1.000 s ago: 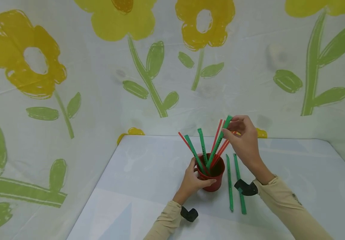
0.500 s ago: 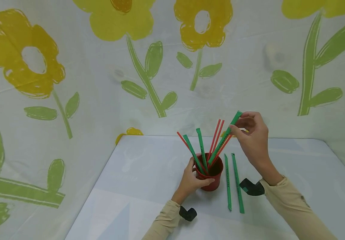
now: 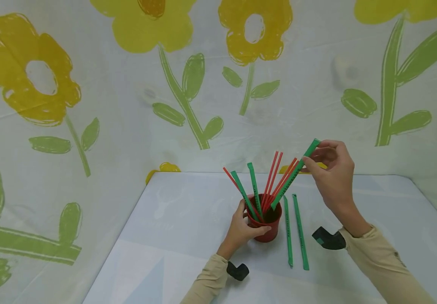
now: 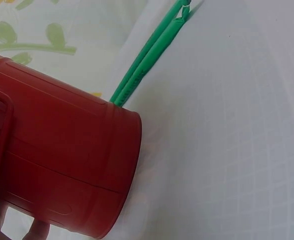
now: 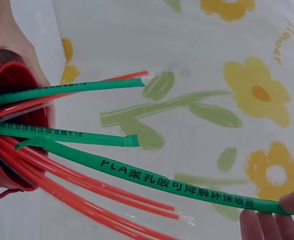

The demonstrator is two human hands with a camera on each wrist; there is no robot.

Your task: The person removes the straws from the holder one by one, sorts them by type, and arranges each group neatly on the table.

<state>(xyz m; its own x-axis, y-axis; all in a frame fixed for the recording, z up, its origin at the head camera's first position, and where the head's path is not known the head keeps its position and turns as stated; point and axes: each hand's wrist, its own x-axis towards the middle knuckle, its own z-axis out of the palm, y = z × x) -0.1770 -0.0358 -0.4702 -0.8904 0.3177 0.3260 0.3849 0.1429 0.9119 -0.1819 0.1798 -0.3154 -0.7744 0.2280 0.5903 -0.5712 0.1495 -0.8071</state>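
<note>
My left hand grips a red bucket-like cup by its side, thumb along the front, on the table. A thin handle shows on its wall in the left wrist view. Between thumb and fingertips, my right hand pinches the upper end of a green paper-wrapped straw printed with "PLA" and Chinese characters. This straw slants, its lower end at the cup's mouth. Inside the cup stand two other green-wrapped straws and several red straws.
Two more green-wrapped straws lie side by side on the white table, right of the cup. Behind the table hangs a white cloth with printed flowers. Dark wrist mounts stick out from both sleeves.
My right hand has moved right and slightly up, drawing the green-wrapped straw up so its lower end has risen from inside the cup to its mouth. My left hand keeps its grip on the cup.
</note>
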